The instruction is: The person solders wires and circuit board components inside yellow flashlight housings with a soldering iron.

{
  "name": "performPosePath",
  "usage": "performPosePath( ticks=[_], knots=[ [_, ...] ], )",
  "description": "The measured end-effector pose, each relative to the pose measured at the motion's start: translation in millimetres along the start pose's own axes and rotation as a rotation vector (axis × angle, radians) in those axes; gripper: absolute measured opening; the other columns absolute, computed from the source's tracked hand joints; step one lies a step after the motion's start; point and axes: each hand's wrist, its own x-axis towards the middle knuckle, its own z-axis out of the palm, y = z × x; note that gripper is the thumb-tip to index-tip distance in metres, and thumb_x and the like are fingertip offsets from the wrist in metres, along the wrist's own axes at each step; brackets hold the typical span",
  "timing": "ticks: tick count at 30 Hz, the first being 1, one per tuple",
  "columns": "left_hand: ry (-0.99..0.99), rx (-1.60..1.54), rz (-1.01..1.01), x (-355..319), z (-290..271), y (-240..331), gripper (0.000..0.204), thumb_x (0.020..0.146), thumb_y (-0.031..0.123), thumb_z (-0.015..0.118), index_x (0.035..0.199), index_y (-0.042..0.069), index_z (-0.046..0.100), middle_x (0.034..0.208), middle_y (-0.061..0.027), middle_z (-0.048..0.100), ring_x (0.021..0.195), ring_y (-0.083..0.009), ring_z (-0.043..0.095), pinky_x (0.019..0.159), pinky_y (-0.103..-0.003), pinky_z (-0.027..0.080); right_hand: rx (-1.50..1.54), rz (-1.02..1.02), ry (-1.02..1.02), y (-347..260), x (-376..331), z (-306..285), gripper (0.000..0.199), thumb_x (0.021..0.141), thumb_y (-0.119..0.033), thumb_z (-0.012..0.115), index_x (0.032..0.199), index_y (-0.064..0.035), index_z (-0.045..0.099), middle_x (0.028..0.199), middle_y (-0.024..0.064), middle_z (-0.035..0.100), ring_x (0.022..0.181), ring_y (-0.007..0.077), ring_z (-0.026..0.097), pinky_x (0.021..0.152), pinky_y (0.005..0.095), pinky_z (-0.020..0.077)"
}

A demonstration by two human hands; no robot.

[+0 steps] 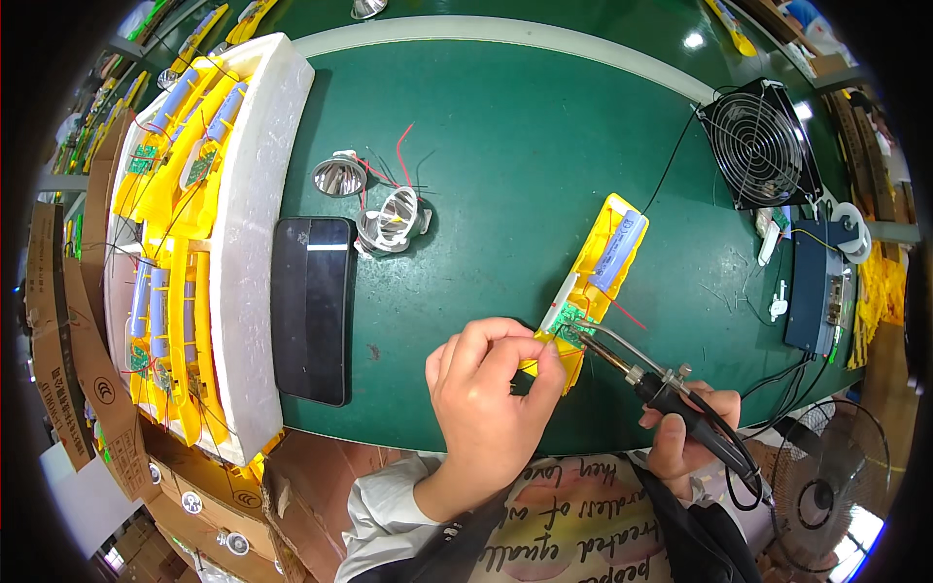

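A yellow plastic housing point(589, 255) lies slanted on the green mat, with a blue cylindrical battery point(619, 251) in its upper part. Lower down in it sits a small green circuit board point(571, 325). My right hand point(692, 428) is closed round the black handle of a soldering iron point(685, 413), which has a metal feed tube alongside; its tip reaches the board. At the board's left edge, my left hand point(496, 389) pinches with thumb and forefinger; a thin wire seems to run there, but what the fingertips hold is hidden.
A white foam box point(277, 146) of similar yellow housings stands at left, beside a black phone point(313, 311). Two reflector cups point(391, 222) with red wires lie near it. At right are a black fan point(761, 146), a dark control box point(818, 291) and a solder spool point(851, 231).
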Motion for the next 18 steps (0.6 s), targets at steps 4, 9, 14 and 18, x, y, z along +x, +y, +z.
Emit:
performPosePath(
  ticks=[4, 9, 14, 18],
  knots=[
    [-0.012, 0.014, 0.005, 1, -1, 1, 0.009, 0.063, 0.004, 0.066, 0.067, 0.007, 0.058, 0.076, -0.0013, 0.055, 0.068, -0.0175, 0.052, 0.066, -0.029, 0.036, 0.007, 0.016, 0.007, -3, -1, -2, 0.032, 0.076, -0.018, 0.061, 0.086, -0.0008, 0.036, 0.062, 0.0089, 0.056, 0.06, 0.0143, 0.054, 0.056, 0.0246, 0.0455],
    [0.022, 0.02, 0.017, -2, 4, -1, 0.011, 0.063, 0.008, 0.065, 0.066, 0.01, 0.055, 0.075, 0.0018, 0.054, 0.066, -0.0151, 0.05, 0.067, -0.03, 0.033, -0.062, -0.006, 0.169, -4, 0, 6, 0.036, 0.075, -0.031, 0.06, 0.08, -0.0046, 0.036, 0.052, 0.0065, 0.051, 0.046, 0.0116, 0.048, 0.047, 0.0225, 0.0419],
    [0.002, 0.02, 0.006, -1, 1, 1, 0.009, 0.064, 0.004, 0.064, 0.069, 0.006, 0.056, 0.078, -0.0027, 0.057, 0.068, -0.0183, 0.053, 0.067, -0.03, 0.037, -0.031, -0.028, 0.153, -5, -10, -16, 0.035, 0.077, -0.026, 0.06, 0.083, -0.0037, 0.034, 0.056, 0.0065, 0.054, 0.054, 0.0132, 0.052, 0.054, 0.0236, 0.0445],
    [0.015, 0.045, 0.058, -4, 4, 0, 0.01, 0.064, 0.004, 0.063, 0.071, 0.006, 0.056, 0.079, -0.0036, 0.058, 0.069, -0.0192, 0.053, 0.067, -0.03, 0.037, -0.021, -0.025, 0.329, 4, -14, -28, 0.032, 0.077, -0.025, 0.06, 0.083, -0.0042, 0.037, 0.055, 0.0063, 0.052, 0.046, 0.0114, 0.049, 0.05, 0.0215, 0.0422]
  ],
)
